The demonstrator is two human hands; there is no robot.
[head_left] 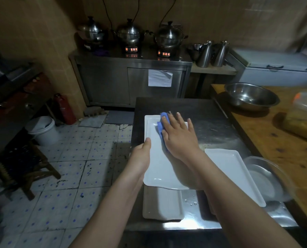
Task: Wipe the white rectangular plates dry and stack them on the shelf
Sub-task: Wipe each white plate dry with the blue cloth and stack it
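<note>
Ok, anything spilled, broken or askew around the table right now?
Water drops sit on the steel table beside the near plate. Floor tiles by the cabinet lie loose and cracked.

Your right hand (180,138) is covering most of the small blue cloth (160,128) — only its left edge is showing. The fingers of your left hand (142,154) are lying out of sight beneath the long white rectangular plate (158,163), which is hiding the far end of a second white rectangular plate (162,204).

Left on desk (211,126): top plate (156,158) over near plate's (162,204) far end, cloth (160,127) on its far part. Right: right plate (233,169), then pan (263,178). Far right: bowl (251,95).
</note>
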